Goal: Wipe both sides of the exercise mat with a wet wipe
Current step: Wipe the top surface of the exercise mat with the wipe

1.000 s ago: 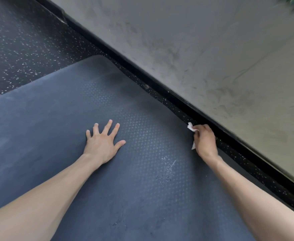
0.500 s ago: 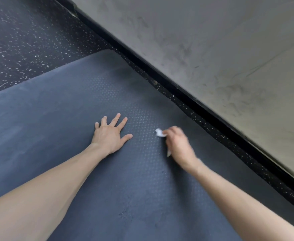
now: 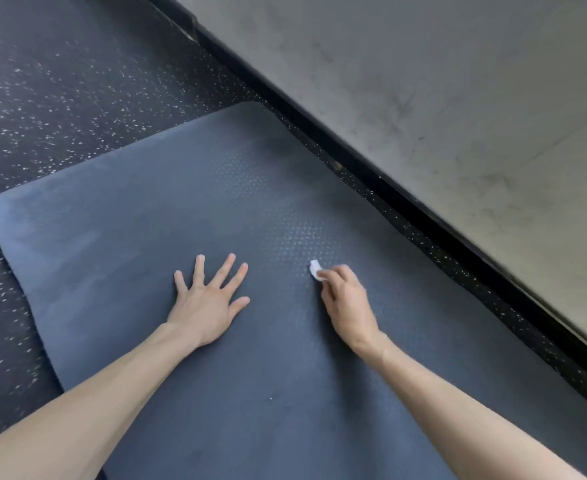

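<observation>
A dark blue exercise mat (image 3: 119,237) lies flat on the floor, its dotted texture showing near the middle. My left hand (image 3: 207,303) rests flat on the mat with fingers spread. To its right, my right hand (image 3: 345,301) holds a small crumpled white wet wipe (image 3: 315,270) in curled fingers and presses it onto the mat surface. Only the wipe's tip shows past the fingers.
Black rubber flooring with white specks (image 3: 60,81) surrounds the mat on the left and far side. A black baseboard (image 3: 423,202) runs diagonally along the mat's right edge, below a scuffed grey wall (image 3: 458,81).
My right hand has carried the wipe leftward from the mat's right edge by the baseboard to the mat's middle. The view has shifted, so the mat's far left corner now shows.
</observation>
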A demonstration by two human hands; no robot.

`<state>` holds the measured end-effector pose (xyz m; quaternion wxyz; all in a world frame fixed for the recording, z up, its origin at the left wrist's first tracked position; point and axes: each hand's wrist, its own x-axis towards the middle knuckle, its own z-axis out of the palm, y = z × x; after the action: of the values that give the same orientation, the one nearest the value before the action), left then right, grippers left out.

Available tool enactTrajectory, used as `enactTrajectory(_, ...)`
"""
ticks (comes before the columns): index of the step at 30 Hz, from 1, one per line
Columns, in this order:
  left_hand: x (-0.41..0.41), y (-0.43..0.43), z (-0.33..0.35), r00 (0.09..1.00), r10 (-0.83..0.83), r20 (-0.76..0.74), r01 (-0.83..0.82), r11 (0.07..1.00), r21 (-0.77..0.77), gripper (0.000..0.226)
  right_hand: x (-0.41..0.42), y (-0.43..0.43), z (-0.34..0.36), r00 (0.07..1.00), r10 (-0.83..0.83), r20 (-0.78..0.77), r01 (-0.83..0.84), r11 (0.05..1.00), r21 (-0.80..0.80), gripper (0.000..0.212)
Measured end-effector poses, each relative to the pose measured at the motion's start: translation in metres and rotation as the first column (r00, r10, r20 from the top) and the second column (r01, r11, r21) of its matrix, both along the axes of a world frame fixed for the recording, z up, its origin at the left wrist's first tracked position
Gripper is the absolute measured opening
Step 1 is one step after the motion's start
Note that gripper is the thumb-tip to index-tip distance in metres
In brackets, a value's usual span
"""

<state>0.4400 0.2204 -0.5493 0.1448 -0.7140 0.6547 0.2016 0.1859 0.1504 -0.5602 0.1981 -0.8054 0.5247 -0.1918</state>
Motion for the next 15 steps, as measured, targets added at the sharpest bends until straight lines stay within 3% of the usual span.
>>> enactTrajectory(2, 0.001, 0.001, 0.0, 1.0, 0.001, 0.006, -0.001, 1.0, -0.01, 0.065, 0.026, 0.031, -0.002, 0.978, 0.208, -0.002, -0.208, 0.977, -0.044, 0.026)
enactTrajectory(5, 0.003, 0.001, 0.001, 1.0, 0.011, 0.002, -0.011, 1.0, -0.011, 0.065, 0.022, 0.032, -0.003, 0.935, 0.351, -0.058, -0.354, 0.933, -0.058, 0.029)
enactTrajectory(8, 0.003, 0.003, 0.001, 1.0, 0.015, -0.004, -0.015, 1.0, -0.028, 0.066, -0.012, 0.002, -0.002, 0.969, 0.228, -0.1, -0.235, 0.97, -0.065, 0.025)
enactTrajectory(11, 0.004, 0.009, -0.003, 1.0, 0.015, -0.01, -0.016, 0.998, -0.062, 0.066, -0.058, -0.029, 0.004, 0.988, -0.063, -0.138, 0.048, 0.993, -0.11, 0.025)
enactTrajectory(15, 0.009, 0.013, -0.008, 1.0, -0.006, -0.01, 0.005, 0.995, -0.098, 0.065, -0.059, -0.027, 0.007, 0.983, -0.166, -0.078, 0.159, 0.983, -0.086, 0.016)
